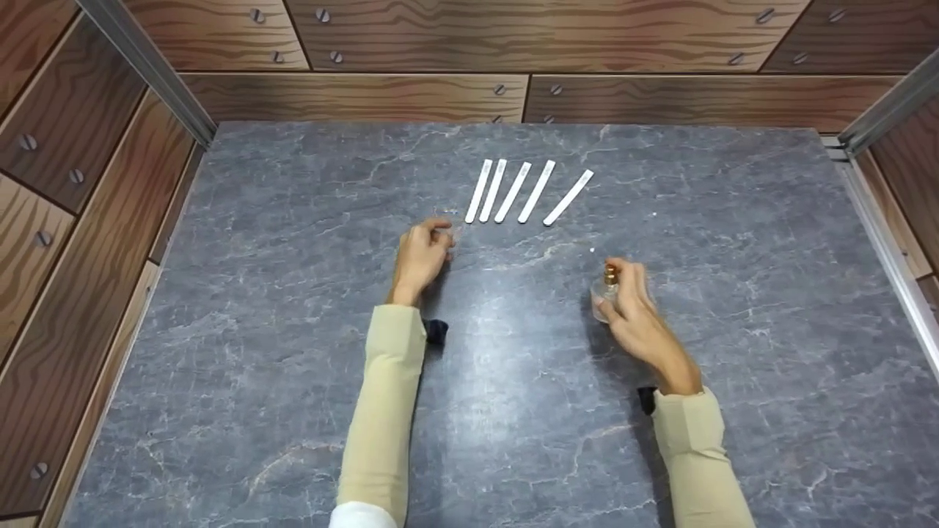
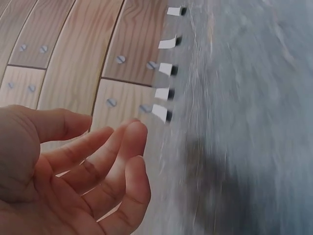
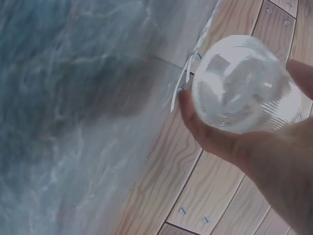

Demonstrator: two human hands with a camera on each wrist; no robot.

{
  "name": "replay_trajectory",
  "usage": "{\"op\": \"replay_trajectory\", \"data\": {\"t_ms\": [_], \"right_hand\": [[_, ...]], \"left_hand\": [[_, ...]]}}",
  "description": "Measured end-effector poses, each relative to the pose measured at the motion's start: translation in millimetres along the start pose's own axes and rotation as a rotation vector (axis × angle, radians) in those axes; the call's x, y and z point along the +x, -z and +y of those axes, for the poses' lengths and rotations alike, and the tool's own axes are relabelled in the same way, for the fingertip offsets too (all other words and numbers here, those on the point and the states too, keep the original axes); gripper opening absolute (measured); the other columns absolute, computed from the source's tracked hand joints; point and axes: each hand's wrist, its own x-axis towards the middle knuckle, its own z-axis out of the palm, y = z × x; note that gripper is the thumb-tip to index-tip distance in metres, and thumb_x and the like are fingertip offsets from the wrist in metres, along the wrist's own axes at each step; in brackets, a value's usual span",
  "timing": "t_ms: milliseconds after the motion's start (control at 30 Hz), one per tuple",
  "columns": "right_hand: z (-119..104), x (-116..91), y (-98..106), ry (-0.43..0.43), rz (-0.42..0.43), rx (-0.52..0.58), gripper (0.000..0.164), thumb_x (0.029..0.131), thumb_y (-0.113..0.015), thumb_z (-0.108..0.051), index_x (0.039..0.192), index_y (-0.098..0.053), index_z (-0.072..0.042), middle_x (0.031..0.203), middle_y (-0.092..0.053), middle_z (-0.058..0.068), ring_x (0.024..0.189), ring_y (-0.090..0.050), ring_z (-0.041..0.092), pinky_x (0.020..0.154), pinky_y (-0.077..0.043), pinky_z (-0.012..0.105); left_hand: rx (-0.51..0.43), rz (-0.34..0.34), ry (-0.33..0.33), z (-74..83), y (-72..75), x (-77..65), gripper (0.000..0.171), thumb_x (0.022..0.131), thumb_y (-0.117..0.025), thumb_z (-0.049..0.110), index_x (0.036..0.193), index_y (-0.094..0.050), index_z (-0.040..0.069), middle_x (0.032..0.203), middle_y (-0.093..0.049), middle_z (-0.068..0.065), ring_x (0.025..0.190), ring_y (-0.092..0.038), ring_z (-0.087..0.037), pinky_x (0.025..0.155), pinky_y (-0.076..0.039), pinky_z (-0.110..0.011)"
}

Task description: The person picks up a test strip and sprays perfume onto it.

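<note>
My right hand (image 1: 634,312) grips a clear glass perfume bottle (image 1: 603,302) with a gold neck, held over the right part of the table. The right wrist view shows its rounded, ribbed glass (image 3: 244,85) between thumb and fingers. My left hand (image 1: 422,253) is empty, its fingers loosely bent, as the left wrist view (image 2: 93,171) shows. Just beyond its fingertips, a small clear thing (image 1: 449,212) catches the light. Several white paper strips (image 1: 534,192) lie side by side at the back middle, the leftmost close to my left hand; the rightmost one slants more.
The table (image 1: 257,381) has a grey marbled top. Wood-patterned panels (image 1: 411,37) stand along its back and sides, with metal posts (image 1: 147,70) at the back corners. Two tiny white specks (image 1: 592,250) lie beyond my right hand.
</note>
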Motion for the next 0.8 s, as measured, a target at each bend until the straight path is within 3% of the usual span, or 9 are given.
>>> {"op": "replay_trajectory", "data": {"t_ms": [233, 533, 600, 733, 800], "right_hand": [[9, 9, 0, 0.014, -0.016, -0.024, 0.052, 0.096, -0.054, 0.010, 0.141, -0.028, 0.011, 0.130, -0.033, 0.027, 0.119, -0.044, 0.044, 0.107, -0.037, 0.060], [16, 20, 3, 0.072, 0.023, -0.111, 0.058, 0.086, -0.072, 0.009, 0.137, -0.043, 0.009, 0.126, -0.045, 0.027, 0.110, -0.053, 0.041, 0.098, -0.045, 0.058], [17, 20, 6, 0.087, 0.029, -0.129, 0.058, 0.088, -0.073, 0.005, 0.137, -0.043, 0.009, 0.125, -0.046, 0.027, 0.105, -0.055, 0.040, 0.094, -0.047, 0.057], [22, 15, 19, 0.133, 0.075, -0.156, 0.060, 0.091, -0.073, -0.004, 0.139, -0.040, 0.010, 0.133, -0.044, 0.030, 0.119, -0.049, 0.044, 0.104, -0.039, 0.059], [26, 10, 28, 0.152, 0.106, -0.176, 0.064, 0.093, -0.072, -0.010, 0.142, -0.037, 0.012, 0.142, -0.039, 0.033, 0.131, -0.040, 0.047, 0.113, -0.030, 0.061]], "left_hand": [[-0.030, 0.024, -0.046, -8.6, 13.8, -18.1, 0.032, 0.097, -0.054, 0.001, 0.125, -0.066, -0.006, 0.092, -0.073, -0.015, 0.077, -0.072, -0.029, 0.071, -0.057, -0.031], [0.009, 0.046, -0.124, -16.1, 23.7, -37.1, 0.028, 0.099, -0.058, 0.004, 0.124, -0.068, -0.005, 0.094, -0.075, -0.014, 0.080, -0.071, -0.027, 0.074, -0.057, -0.036], [0.053, 0.060, -0.173, -18.3, 26.3, -41.4, 0.026, 0.099, -0.060, 0.004, 0.122, -0.069, -0.005, 0.096, -0.075, -0.014, 0.082, -0.071, -0.026, 0.076, -0.057, -0.038], [0.189, 0.120, -0.312, -23.1, 34.2, -52.4, 0.023, 0.097, -0.064, 0.003, 0.118, -0.070, -0.005, 0.103, -0.073, -0.016, 0.094, -0.069, -0.031, 0.085, -0.056, -0.044], [0.268, 0.166, -0.382, -25.6, 39.6, -58.7, 0.022, 0.096, -0.066, 0.003, 0.116, -0.071, -0.004, 0.109, -0.072, -0.016, 0.101, -0.067, -0.033, 0.090, -0.054, -0.046]]}}
